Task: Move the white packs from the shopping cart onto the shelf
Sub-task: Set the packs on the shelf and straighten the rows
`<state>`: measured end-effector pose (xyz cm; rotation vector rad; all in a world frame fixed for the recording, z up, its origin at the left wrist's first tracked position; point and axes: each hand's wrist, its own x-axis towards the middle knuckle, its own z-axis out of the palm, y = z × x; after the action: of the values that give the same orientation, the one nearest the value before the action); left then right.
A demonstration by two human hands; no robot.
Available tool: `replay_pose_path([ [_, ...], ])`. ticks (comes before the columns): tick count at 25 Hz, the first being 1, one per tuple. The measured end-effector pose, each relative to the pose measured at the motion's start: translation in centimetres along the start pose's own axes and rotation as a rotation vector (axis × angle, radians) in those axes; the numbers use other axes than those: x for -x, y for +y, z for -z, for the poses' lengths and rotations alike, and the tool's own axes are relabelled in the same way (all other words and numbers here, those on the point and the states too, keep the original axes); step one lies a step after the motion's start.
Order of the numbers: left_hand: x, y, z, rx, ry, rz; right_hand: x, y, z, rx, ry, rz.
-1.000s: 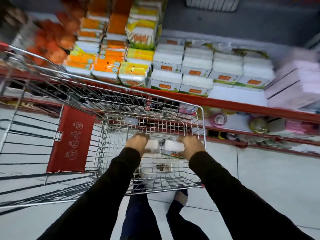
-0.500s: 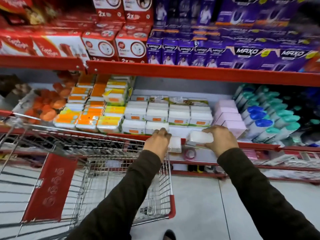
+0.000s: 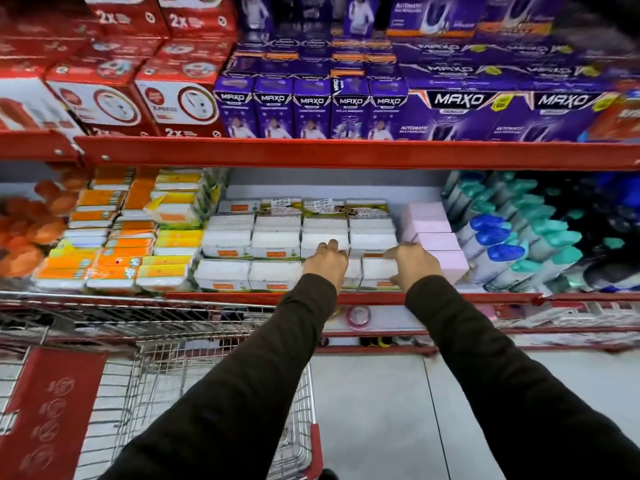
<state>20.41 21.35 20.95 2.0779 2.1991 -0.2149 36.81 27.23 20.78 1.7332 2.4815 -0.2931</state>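
Observation:
Two white packs sit at the front of the middle shelf (image 3: 450, 298), to the right of the stacked white packs (image 3: 249, 244). My left hand (image 3: 325, 263) grips the left white pack (image 3: 353, 270), mostly hidden behind the hand. My right hand (image 3: 412, 263) holds the right white pack (image 3: 377, 271) by its right end. Both packs rest on or just above the shelf board, next to the pink boxes (image 3: 436, 237). The shopping cart (image 3: 194, 382) stands below and to the left of my arms.
Orange and yellow packs (image 3: 114, 251) fill the shelf's left part. Blue and teal capped bottles (image 3: 512, 247) lie at its right. Red boxes (image 3: 114, 98) and purple boxes (image 3: 311, 109) stand on the shelf above. A red cart flap (image 3: 52, 410) hangs at the lower left.
Both hands lifted the two white packs out of the cart, carried them up and forward, and now hold them on the middle shelf. The view rose from the cart to the shelves.

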Motion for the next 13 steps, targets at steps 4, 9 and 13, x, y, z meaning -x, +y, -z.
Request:
replay_pose_path([
  [4,-0.5,-0.5,-2.0,0.046,-0.102,0.034,-1.2,-0.6,-2.0,0.03,-0.03,0.036],
  [9,0.5,-1.2,-2.8,0.231,-0.006,0.038,-0.6,0.3,-4.0,-0.198,0.022,0.022],
  [13,3.8,0.8,-4.1,1.0,0.38,0.366,4.2,-1.5,-4.0,-1.416,0.232,-0.48],
])
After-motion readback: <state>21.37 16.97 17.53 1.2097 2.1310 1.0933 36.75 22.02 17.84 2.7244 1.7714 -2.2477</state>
